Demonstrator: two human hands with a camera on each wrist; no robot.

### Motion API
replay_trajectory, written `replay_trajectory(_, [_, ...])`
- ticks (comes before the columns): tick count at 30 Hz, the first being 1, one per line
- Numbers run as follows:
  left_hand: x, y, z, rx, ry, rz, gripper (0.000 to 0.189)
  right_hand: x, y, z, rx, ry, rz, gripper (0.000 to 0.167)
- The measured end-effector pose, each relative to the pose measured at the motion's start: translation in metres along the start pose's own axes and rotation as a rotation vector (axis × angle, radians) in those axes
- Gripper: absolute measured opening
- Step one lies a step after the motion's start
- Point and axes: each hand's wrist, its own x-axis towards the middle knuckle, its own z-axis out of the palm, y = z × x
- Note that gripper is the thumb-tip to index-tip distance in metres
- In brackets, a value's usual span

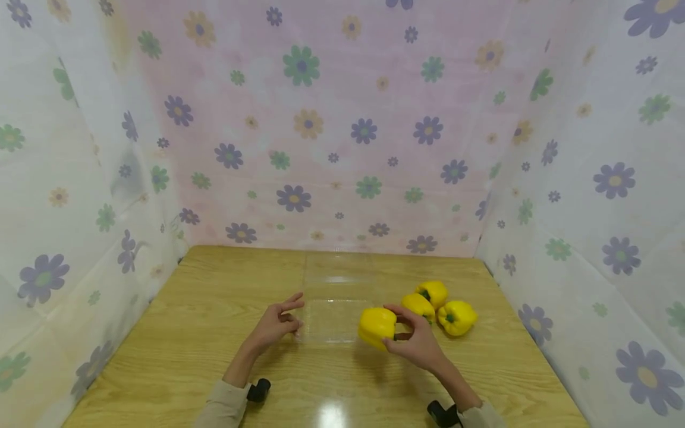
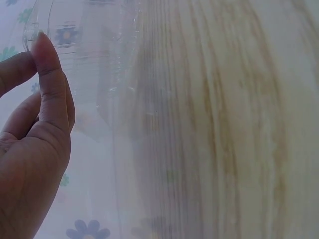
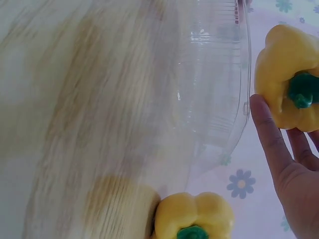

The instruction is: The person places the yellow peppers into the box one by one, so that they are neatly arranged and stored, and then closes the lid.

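A clear plastic clamshell container point(image 1: 333, 324) lies on the table, its lid point(image 1: 338, 267) folded back towards the rear. At its left edge my left hand point(image 1: 275, 327) pinches the rim between thumb and finger, as the left wrist view shows at the container's edge point(image 2: 37, 25). My right hand point(image 1: 416, 340) grips a yellow bell pepper point(image 1: 377, 326) by its stem end, raised by the container's right side. In the right wrist view this pepper point(image 3: 279, 74) shows its green stem, beside the container's rim point(image 3: 247, 74).
Several more yellow bell peppers point(image 1: 456, 317) sit together on the table right of the container. The wood-grain table point(image 1: 214, 285) is enclosed by flower-patterned cloth point(image 1: 332, 119) at the back and both sides.
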Motion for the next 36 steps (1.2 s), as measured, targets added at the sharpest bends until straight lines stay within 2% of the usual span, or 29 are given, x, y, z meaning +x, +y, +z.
replay_trajectory(21, [0.002,-0.005,-0.002,-0.038,0.012,0.001,0.058,0.022,0.004,0.016,0.029,-0.018,0.075,0.067])
replay_trajectory(28, [0.002,-0.004,-0.002,-0.031,0.007,0.009,0.057,0.032,0.003,0.025,-0.048,-0.013,0.133,0.062])
replay_trajectory(36, [0.002,-0.004,0.001,-0.031,0.018,0.005,0.057,0.045,0.007,0.036,-0.08,-0.045,0.18,0.067])
